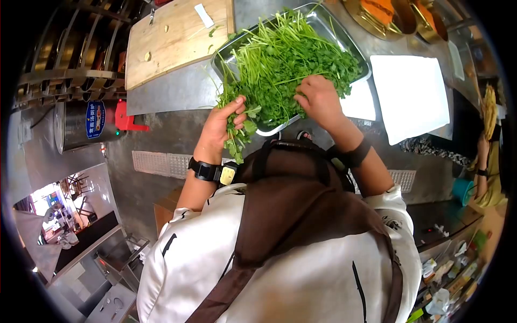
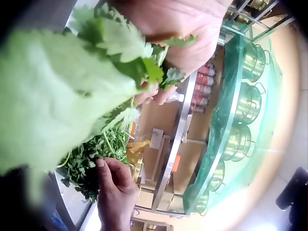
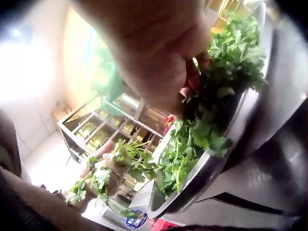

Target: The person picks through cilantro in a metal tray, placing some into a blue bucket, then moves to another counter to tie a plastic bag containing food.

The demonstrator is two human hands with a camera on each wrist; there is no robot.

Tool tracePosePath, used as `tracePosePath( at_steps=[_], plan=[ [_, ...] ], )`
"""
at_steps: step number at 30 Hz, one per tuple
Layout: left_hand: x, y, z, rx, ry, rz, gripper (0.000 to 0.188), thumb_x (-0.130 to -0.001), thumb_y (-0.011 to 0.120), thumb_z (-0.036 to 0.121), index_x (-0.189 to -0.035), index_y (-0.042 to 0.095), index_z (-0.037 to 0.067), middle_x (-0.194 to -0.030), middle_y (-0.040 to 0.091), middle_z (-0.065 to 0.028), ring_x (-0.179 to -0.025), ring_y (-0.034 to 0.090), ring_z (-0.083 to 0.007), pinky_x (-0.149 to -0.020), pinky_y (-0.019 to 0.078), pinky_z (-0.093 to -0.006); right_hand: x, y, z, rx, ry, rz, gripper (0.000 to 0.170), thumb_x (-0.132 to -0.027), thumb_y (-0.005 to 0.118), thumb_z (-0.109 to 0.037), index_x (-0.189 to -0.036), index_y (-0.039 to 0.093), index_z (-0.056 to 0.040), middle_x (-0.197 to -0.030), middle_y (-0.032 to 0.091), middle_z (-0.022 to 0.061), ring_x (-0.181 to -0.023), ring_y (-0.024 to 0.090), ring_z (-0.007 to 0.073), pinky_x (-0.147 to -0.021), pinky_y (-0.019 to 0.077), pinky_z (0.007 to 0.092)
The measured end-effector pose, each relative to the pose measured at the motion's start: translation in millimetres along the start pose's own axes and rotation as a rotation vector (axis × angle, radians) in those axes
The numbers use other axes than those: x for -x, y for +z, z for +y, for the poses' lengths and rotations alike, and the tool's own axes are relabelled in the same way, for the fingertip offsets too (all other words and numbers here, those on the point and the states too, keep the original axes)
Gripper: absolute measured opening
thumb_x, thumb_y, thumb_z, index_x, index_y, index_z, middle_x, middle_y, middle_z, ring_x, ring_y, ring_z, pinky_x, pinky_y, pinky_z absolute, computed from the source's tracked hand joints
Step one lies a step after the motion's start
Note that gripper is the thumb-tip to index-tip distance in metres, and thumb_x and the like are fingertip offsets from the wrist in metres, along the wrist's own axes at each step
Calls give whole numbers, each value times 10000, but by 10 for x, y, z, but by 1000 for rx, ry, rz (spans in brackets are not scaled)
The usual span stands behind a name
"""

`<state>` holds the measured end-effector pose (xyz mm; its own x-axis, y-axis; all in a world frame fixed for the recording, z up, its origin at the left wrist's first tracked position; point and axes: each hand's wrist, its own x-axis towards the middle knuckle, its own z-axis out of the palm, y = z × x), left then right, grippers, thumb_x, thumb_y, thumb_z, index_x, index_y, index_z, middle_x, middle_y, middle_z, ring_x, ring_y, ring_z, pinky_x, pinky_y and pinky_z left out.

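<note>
A steel tray (image 1: 365,58) heaped with fresh coriander (image 1: 285,62) lies in front of me in the head view, pale stems toward the far left and leaves to the right. My left hand (image 1: 219,123), at the tray's near left corner, grips a small bunch of coriander (image 1: 236,144) with leaves hanging below the fist. Over the near right part of the heap, my right hand (image 1: 321,101) has thumb and fingers pinching at the leaves. In the left wrist view, big blurred leaves hide part of the left hand (image 2: 187,43); the right hand (image 2: 118,190) shows beyond.
A wooden cutting board (image 1: 172,40) with a few scraps is left of the tray. White sheets (image 1: 412,97) lie to its right, with brass-coloured pots (image 1: 406,24) behind. A metal cylinder (image 1: 75,126) with a red part (image 1: 124,119) stands at left. Another person's arm (image 1: 483,161) shows at far right.
</note>
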<state>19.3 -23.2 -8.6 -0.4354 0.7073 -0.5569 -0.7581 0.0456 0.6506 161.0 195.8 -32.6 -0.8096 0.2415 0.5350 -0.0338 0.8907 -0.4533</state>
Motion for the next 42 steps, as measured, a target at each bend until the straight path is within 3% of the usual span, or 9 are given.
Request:
tracePosePath(
  at_steps=[4, 11, 22, 26, 30, 32, 34, 38, 42],
  plan=[
    [-28, -23, -22, -55, -4, 35, 172, -883, 565, 206, -974, 540, 62, -704, 426, 38, -553, 377, -58, -480, 281, -192, -133, -17, 73, -270, 236, -131, 101, -781, 637, -123, -832, 625, -37, -725, 573, 63, -687, 579, 240, -612, 458, 318],
    [-99, -137, -72, -22, -50, 15, 145, -885, 553, 221, -945, 525, 91, -711, 439, 44, -559, 384, -60, -491, 278, -205, -348, -122, 696, -1140, 1099, 206, 112, -873, 573, -142, -936, 582, -50, -689, 529, -14, -548, 523, 95, -490, 404, 222],
    [-82, 32, -11, -33, -18, 9, 142, -883, 553, 209, -943, 526, 83, -715, 450, 43, -561, 393, -49, -475, 284, -183, -217, -297, 899, -1428, 973, 270, 103, -871, 568, -148, -929, 572, -63, -794, 596, 21, -544, 513, 92, -495, 419, 223],
    [-157, 57, -2, -40, -24, -3, 152, -884, 550, 203, -953, 527, 69, -704, 437, 45, -562, 393, -52, -474, 286, -183, -148, -270, 916, -859, 1123, 251, 133, -861, 563, -116, -953, 579, -21, -777, 593, 25, -575, 535, 100, -523, 440, 218],
    [-204, 98, -13, -39, -38, -2, 184, -879, 559, 199, -982, 534, 50, -700, 438, 40, -569, 390, -58, -475, 288, -189, -259, -407, 429, -138, 388, 418, 202, -784, 600, -73, -982, 585, -37, -850, 604, 66, -729, 569, 199, -660, 447, 308],
    [-229, 148, -20, -43, -36, 26, 156, -848, 601, 160, -916, 563, 26, -685, 486, 13, -548, 423, -74, -461, 313, -207, -411, -456, 73, -13, -125, 168, 252, -716, 616, -64, -967, 600, -66, -938, 595, 93, -917, 540, 291, -807, 413, 383],
    [-233, 198, -22, -45, -48, 19, 147, -841, 611, 157, -900, 568, 29, -685, 490, 8, -546, 429, -80, -460, 319, -213, -444, -268, -146, 104, -191, 15, 186, -727, 614, -89, -911, 615, -59, -962, 597, 93, -938, 548, 284, -820, 416, 383],
    [-277, 263, 25, -77, -20, 6, 161, -833, 618, 160, -901, 564, 24, -683, 491, 0, -546, 435, -92, -462, 325, -223, -402, 20, 363, 331, -183, -180, 151, -745, 621, -134, -867, 628, -47, -920, 616, 100, -892, 573, 290, -798, 441, 376],
    [-260, 272, 30, -87, -7, 1, 186, -839, 605, 171, -921, 564, 9, -678, 486, -2, -548, 436, -94, -468, 322, -225, -575, -188, 599, -320, 661, -114, 186, -810, 634, -189, -862, 630, -11, -768, 629, 109, -681, 577, 211, -647, 453, 339]
  ],
)
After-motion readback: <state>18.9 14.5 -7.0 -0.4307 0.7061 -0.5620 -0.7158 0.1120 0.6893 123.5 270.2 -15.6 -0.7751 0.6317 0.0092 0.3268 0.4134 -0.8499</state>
